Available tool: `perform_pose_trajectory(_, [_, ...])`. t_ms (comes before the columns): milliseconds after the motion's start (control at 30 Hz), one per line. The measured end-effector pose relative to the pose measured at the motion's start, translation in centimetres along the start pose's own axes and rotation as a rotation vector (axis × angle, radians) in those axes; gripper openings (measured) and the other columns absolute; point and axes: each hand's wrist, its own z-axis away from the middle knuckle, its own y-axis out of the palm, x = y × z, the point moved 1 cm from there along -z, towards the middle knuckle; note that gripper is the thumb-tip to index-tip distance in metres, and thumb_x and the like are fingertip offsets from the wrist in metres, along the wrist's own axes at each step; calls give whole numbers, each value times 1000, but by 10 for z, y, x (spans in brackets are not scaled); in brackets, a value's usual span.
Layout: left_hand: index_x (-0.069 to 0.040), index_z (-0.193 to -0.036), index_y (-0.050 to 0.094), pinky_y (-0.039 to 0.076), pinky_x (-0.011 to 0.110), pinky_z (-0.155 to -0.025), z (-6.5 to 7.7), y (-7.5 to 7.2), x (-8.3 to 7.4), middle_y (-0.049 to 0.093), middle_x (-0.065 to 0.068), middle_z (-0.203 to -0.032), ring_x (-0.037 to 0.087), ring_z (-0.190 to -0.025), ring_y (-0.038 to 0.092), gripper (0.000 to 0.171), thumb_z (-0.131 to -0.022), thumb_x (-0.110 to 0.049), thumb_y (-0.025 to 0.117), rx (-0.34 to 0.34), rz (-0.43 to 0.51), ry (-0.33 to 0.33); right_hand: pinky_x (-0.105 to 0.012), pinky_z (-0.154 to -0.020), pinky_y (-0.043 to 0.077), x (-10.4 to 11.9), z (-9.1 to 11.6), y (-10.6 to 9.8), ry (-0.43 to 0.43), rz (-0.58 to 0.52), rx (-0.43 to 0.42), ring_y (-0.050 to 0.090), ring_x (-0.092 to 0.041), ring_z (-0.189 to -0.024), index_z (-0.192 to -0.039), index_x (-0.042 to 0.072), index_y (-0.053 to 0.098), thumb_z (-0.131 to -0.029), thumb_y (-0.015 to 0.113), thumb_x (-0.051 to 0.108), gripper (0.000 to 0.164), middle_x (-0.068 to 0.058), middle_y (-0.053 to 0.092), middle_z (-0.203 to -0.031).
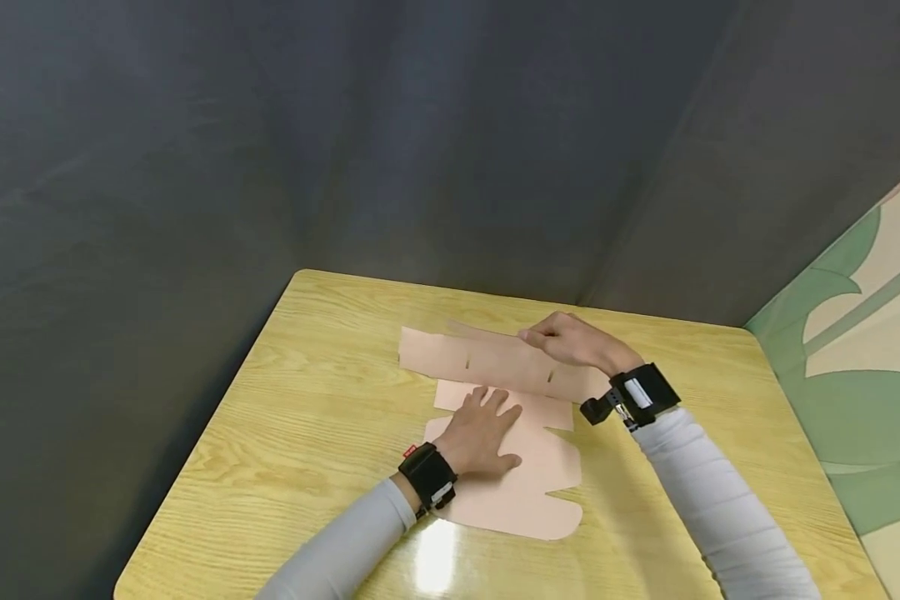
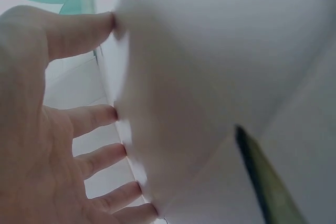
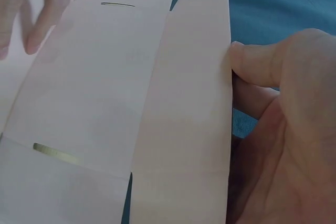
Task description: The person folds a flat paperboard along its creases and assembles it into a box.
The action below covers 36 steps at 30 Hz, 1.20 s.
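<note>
A pale pink die-cut cardboard box blank (image 1: 547, 467) lies on the table, its far panel (image 1: 502, 362) raised and bearing slots. My left hand (image 1: 480, 433) presses on the blank's middle with spread fingers. In the left wrist view, the fingertips of the left hand (image 2: 52, 145) touch the cardboard (image 2: 173, 93). My right hand (image 1: 577, 340) pinches the far edge of the raised panel. The right wrist view shows the right hand (image 3: 294, 103) with its thumb and index finger at the edge of a narrow flap (image 3: 181, 103).
The wood-grain table (image 1: 330, 400) has a dark curtain (image 1: 450, 150) behind it and along its left side. At the right hangs a green and cream patterned cloth (image 1: 870, 375). Light glares off the table's near part.
</note>
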Motion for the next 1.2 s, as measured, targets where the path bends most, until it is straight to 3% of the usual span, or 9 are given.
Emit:
perform_pose_trajectory(300, [-25, -162, 47, 41, 40, -117, 0, 4, 3, 45, 9, -158, 32, -138, 44, 83, -95, -70, 63, -17, -20, -7, -60, -107, 53, 3, 5, 11, -13, -1, -51, 62, -39, -135, -132, 14, 77, -113, 51, 43, 44, -17, 66, -147])
perform_pose_trajectory(433, [-28, -165, 43, 39, 41, -116, 1, 6, 2, 44, 9, -160, 31, -134, 45, 80, -99, -70, 59, -36, -40, 16, -57, -102, 54, 1, 9, 18, -19, -3, -95, 65, -37, -130, -128, 16, 80, -113, 52, 44, 42, -17, 67, -145])
perform_pose_trajectory(633, [-32, -162, 47, 34, 46, -122, 7, 13, 0, 48, 9, -162, 26, -147, 43, 70, -102, -67, 58, -62, -42, 76, -57, -103, 57, -1, 18, 36, -57, 19, -194, 68, -34, -128, -122, 16, 83, -111, 56, 43, 39, -11, 73, -137])
perform_pose_trajectory(833, [-36, -154, 54, 34, 48, -124, 7, 17, -4, 49, 9, -161, 28, -150, 42, 59, -103, -64, 57, -71, -67, 60, -57, -103, 57, -2, 20, 48, -70, 65, -266, 69, -33, -127, -128, 17, 80, -111, 55, 44, 40, -8, 75, -134])
perform_pose_trajectory(1200, [-35, -153, 56, 34, 50, -127, 15, 20, 1, 49, 6, -163, 30, -150, 46, 57, -104, -63, 55, -98, -84, 66, -56, -96, 60, -5, 19, 78, -157, 178, -437, 73, -35, -117, -133, 16, 77, -111, 58, 39, 37, -14, 74, -134])
